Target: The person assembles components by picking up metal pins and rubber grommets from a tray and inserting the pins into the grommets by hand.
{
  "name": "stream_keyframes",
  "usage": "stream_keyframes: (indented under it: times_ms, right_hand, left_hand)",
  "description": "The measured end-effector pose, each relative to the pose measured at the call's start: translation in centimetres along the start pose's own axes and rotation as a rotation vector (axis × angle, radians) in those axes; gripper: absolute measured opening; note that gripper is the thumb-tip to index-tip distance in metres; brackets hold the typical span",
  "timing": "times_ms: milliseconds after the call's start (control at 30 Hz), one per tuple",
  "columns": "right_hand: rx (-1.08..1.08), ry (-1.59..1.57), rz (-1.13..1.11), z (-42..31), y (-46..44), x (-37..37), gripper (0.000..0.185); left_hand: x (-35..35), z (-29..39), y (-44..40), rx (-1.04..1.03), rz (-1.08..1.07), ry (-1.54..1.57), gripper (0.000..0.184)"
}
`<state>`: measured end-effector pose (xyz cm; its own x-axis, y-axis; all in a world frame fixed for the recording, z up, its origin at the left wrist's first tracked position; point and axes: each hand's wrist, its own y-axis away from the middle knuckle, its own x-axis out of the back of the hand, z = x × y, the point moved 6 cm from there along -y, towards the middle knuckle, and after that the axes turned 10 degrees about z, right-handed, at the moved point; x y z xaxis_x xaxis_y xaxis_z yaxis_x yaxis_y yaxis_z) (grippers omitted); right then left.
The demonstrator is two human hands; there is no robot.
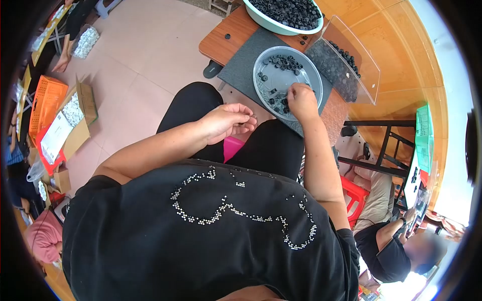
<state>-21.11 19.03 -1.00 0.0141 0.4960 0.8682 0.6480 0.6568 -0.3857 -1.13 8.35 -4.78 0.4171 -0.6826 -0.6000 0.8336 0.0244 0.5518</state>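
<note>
Basin [288,78] of grey plastic sits on the dark mat [240,67], small black parts [285,63] strewn in loose clusters inside. Beyond it, a pale green tub [277,27] is heaped with more; a clear tray [372,83] beside the basin carries others. I count one basin, one tub, one tray, and a lone piece [228,36] on the brown tabletop [213,45]; the heaps defy counting. The right hand [303,102] bends its fingers into the basin, the left hand [232,122] half-curls over the lap; I can't tell whether either grips anything.
</note>
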Motion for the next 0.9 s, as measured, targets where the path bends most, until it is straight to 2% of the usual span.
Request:
stream_keyframes:
  times_ms: [33,133,233,333,467,567,733,900]
  right_hand:
    - [-0.028,-0.070,0.054,0.5,0.1,0.3,0.005]
    - [-0.458,-0.375,0.091,3.3,1.0,0.5,0.006]
    - [-0.681,-0.832,0.063,3.0,2.5,0.9,0.009]
    - [-0.771,-0.987,0.065,2.5,3.5,1.3,0.004]
    - [-0.834,-1.231,0.064,-0.2,4.4,2.8,0.005]
    - [-0.758,-1.304,0.023,-3.5,4.9,4.4,0.008]
    - [-0.576,-1.219,0.003,-6.8,6.0,6.4,0.009]
    - [-0.457,-1.234,0.015,-7.5,6.4,7.6,0.008]
  left_hand:
    - [-0.2,0.1,0.0,0.011,0.010,0.009,0.016]
    - [-0.5,0.8,0.0,0.028,0.026,0.023,0.016]
    - [-0.6,1.1,-0.5,0.026,0.003,0.043,0.017]
    - [-1.5,1.5,-0.8,0.024,-0.038,0.093,0.020]
    - [-3.2,2.4,-0.5,-0.005,-0.065,0.123,0.021]
    - [-4.1,3.0,0.0,-0.015,-0.066,0.138,0.021]
    - [-5.3,3.1,0.7,-0.081,-0.042,0.097,0.024]
    - [-7.1,3.5,2.4,-0.243,-0.069,-0.126,0.029]
